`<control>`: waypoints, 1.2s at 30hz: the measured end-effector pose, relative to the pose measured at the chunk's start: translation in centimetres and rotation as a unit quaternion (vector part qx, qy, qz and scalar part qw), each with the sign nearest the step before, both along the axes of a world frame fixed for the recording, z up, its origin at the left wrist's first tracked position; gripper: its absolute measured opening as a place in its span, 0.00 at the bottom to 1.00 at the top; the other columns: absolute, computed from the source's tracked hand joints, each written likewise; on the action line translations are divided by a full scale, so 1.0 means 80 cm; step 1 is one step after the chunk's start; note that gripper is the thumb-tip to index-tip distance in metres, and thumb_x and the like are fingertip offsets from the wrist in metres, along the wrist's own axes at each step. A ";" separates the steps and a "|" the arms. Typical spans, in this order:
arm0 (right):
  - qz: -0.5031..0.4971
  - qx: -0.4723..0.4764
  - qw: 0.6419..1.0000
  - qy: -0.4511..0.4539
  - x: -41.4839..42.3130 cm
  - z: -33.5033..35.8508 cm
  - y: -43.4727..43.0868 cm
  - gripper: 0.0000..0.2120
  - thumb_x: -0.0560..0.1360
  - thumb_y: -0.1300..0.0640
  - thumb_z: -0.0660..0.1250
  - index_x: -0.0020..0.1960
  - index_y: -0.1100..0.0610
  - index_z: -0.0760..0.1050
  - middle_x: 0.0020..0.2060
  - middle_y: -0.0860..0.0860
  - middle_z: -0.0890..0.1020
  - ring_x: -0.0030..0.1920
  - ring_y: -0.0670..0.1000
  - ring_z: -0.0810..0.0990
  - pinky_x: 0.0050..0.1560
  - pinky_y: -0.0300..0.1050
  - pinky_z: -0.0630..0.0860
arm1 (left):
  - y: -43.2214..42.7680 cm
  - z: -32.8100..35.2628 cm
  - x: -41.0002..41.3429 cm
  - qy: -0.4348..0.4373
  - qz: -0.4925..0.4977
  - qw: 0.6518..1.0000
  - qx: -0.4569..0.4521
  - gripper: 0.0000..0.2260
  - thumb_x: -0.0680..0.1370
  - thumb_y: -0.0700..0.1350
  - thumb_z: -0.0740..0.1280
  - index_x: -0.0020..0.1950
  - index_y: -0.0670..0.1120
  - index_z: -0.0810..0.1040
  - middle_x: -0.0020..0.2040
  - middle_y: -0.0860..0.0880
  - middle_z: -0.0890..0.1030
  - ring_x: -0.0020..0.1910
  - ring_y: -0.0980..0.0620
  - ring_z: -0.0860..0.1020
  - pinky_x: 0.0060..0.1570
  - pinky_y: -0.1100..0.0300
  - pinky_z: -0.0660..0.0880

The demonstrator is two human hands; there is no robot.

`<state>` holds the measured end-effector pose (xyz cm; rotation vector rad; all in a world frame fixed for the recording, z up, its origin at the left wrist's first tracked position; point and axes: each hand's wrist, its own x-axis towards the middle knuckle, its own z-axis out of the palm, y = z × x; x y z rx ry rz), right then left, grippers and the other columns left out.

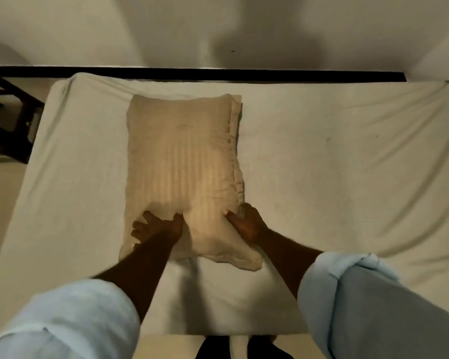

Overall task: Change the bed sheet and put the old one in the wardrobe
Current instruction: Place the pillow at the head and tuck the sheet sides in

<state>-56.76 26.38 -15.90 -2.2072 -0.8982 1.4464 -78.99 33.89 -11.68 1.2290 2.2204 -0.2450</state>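
Observation:
A beige striped pillow [184, 156] lies lengthwise on the bed, over a white bed sheet [335, 164] that is stretched across the mattress with creases toward the right corner. My left hand [157, 226] presses into the pillow's near left part, fingers spread and thumb dug into the fabric. My right hand [246, 221] grips the pillow's near right edge, thumb on top and fingers wrapped under the side. Both forearms reach forward from rolled light blue sleeves.
A dark bed frame rail [218, 73] runs along the far side against a white wall [218, 29]. Dark wooden furniture [8, 120] stands at the left beyond the mattress end. My dark footwear [265, 348] shows at the bed's near edge.

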 end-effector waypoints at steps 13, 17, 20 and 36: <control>-0.157 0.002 0.984 0.082 -0.029 -0.038 0.064 0.57 0.53 0.25 0.79 0.75 0.52 0.70 0.67 0.51 0.79 0.62 0.55 0.80 0.65 0.54 0.78 | 0.060 -0.035 -0.061 -0.202 0.104 0.973 0.039 0.71 0.41 0.75 0.79 0.76 0.44 0.60 0.73 0.43 0.71 0.70 0.40 0.72 0.68 0.44 0.72; -0.168 0.038 0.984 0.051 -0.031 -0.021 0.059 0.49 0.60 0.31 0.79 0.74 0.53 0.72 0.67 0.53 0.79 0.63 0.57 0.80 0.66 0.56 0.77 | 0.067 -0.012 -0.058 -0.182 0.083 0.980 0.002 0.59 0.50 0.68 0.83 0.72 0.39 0.68 0.69 0.40 0.76 0.66 0.39 0.75 0.65 0.49 0.75; -0.164 0.055 0.985 0.029 -0.019 0.004 0.046 0.44 0.66 0.34 0.77 0.75 0.54 0.71 0.68 0.54 0.79 0.65 0.58 0.79 0.67 0.56 0.76 | 0.057 0.015 -0.046 -0.187 0.073 0.980 -0.005 0.58 0.51 0.65 0.84 0.72 0.37 0.68 0.69 0.39 0.76 0.66 0.38 0.75 0.65 0.50 0.74; -0.241 0.085 0.966 -0.041 0.295 0.125 -0.184 0.29 0.78 0.50 0.72 0.75 0.59 0.69 0.69 0.58 0.76 0.68 0.60 0.76 0.66 0.48 0.71 | -0.130 0.107 0.293 -0.224 -0.075 0.970 0.057 0.47 0.48 0.76 0.77 0.55 0.44 0.80 0.53 0.43 0.84 0.54 0.41 0.82 0.52 0.53 0.80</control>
